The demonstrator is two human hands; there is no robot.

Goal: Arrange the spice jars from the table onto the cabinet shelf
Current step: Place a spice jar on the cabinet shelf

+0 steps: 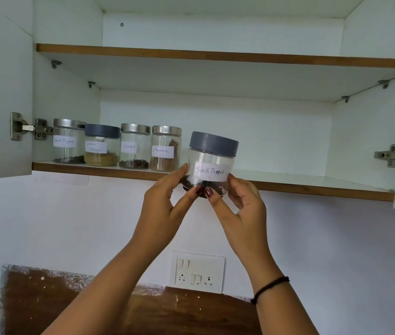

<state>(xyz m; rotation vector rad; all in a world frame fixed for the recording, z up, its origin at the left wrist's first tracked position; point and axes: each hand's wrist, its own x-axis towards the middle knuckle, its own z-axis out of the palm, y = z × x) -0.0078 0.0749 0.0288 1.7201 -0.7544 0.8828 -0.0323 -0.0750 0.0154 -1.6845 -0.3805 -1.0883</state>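
Black Pepper jar [212, 163], slightly tilted, is held at the front edge of the cabinet shelf [312, 187], just right of four jars [134, 146] at its left end. The left hand [165, 206] and right hand [242, 209] grip its base with curled fingers [181, 174].

Left grip [165, 201] and right grip [242, 211] pinch the base of the grey-lid Black Pepper jar [212, 163], slightly tilted, at the front edge of the lower shelf [312, 187]. 4 jars in a row on the shelf to its left: steel-lid Black Pepper jar [68, 143], Garam Masala jar [102, 147], Cloves jar [134, 147], Cinnamon jar [166, 149].
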